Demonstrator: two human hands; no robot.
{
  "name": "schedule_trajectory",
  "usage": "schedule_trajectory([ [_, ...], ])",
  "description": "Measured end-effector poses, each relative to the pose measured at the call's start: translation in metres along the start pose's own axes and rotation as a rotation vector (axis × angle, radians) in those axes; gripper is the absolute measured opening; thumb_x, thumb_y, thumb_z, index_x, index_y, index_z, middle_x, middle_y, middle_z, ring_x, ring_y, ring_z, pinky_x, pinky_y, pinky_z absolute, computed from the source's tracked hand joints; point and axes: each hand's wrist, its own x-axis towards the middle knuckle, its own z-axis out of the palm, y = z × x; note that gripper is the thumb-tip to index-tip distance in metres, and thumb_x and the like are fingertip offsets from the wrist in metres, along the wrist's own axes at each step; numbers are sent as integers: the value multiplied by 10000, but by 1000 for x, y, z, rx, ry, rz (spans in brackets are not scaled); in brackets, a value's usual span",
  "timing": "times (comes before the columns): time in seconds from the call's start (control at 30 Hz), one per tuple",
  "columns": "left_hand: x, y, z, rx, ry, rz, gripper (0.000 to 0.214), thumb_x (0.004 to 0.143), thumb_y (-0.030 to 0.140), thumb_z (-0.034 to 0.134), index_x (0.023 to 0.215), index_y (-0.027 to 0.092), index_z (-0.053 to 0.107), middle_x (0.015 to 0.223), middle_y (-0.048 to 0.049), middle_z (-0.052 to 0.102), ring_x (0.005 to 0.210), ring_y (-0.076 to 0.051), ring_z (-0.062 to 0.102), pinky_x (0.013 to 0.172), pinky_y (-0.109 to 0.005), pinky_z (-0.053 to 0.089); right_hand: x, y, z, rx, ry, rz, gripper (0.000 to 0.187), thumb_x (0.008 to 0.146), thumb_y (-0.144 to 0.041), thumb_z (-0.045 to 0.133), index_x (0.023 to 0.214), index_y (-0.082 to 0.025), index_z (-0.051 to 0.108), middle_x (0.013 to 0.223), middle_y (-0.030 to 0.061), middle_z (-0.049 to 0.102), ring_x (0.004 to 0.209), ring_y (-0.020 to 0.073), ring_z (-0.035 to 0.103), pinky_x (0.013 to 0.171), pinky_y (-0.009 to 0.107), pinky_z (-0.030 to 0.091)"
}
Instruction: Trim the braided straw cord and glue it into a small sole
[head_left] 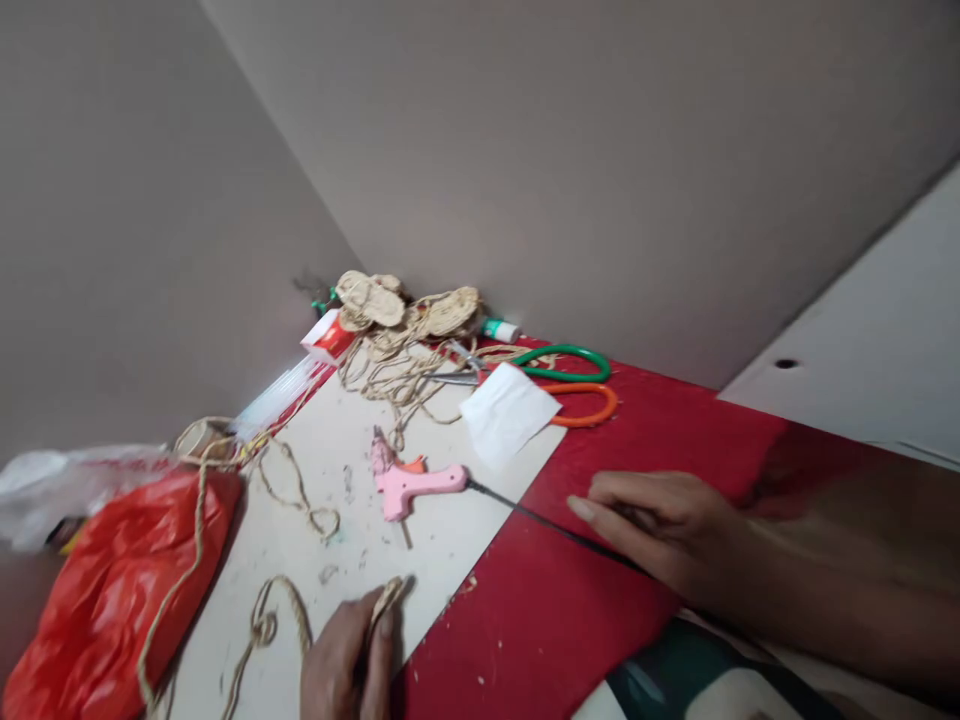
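The left hand (341,655) clamps a rope piece (386,603) over the pale board (442,550), near the pink glue gun (420,484), while the right hand (660,525) is half-curled at the black cord (540,518), its grip indeterminable.

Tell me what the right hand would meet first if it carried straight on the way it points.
The right hand would likely reach the pink glue gun, at its handle end; it might brush the black cord first, since depth is unclear.
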Motion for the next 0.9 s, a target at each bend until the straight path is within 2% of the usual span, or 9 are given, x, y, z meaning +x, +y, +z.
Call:
schedule_trajectory([
  [0.07,3,3,-6,-25,-110,31,232,862,319,553,999,275,735,800,-72,711,717,-218,666,645,-295,510,0,1,2,-20,11,32,376,881,-328,524,549,-206,394,454,-32,338,385,86,309,369,245,262],
  [0.13,5,3,-9,-22,-158,36,243,868,312,545,1006,238,731,775,-87,699,699,-216,655,636,-295,501,-1,1,5,-45,50,69,380,879,-360,519,546,-210,415,458,-29,340,384,91,311,364,248,259],
  [0.33,9,-4,-6,-140,-148,24,255,873,341,538,962,205,734,803,-77,705,742,-210,637,678,-301,480,-1,0,12,-119,171,94,378,864,-405,513,554,-198,452,495,-23,361,435,95,336,425,240,289],
  [0.43,12,-8,-9,-339,-99,-98,211,809,356,635,873,186,741,810,-59,710,765,-202,626,712,-291,471,1,-2,13,-129,204,124,375,861,-407,504,562,-186,457,512,-21,371,466,94,345,464,241,295],
  [0.57,16,-15,-16,-600,-65,-309,259,750,402,702,788,146,694,635,-14,641,570,-127,549,580,-240,438,5,-2,14,-104,261,145,352,838,-397,512,569,-174,469,514,-25,383,483,90,341,493,248,276],
  [0.63,19,-17,-19,-647,-79,-340,290,758,424,692,819,143,659,658,-16,653,519,-103,534,543,-228,432,7,-1,16,-69,266,150,341,821,-384,521,562,-171,458,512,-29,379,491,88,338,507,250,267],
  [0.77,23,-17,-24,-738,-102,-381,341,718,429,724,860,149,591,825,-74,717,532,-115,604,530,-237,465,11,2,16,-6,285,168,344,787,-373,548,539,-170,425,504,-38,367,504,83,333,531,252,257],
  [0.9,23,-14,-27,-803,-119,-392,383,682,433,750,847,149,552,792,-86,723,508,-139,625,484,-236,456,13,-6,13,64,276,189,343,748,-368,573,513,-166,427,484,-43,368,497,77,325,525,255,237],
])
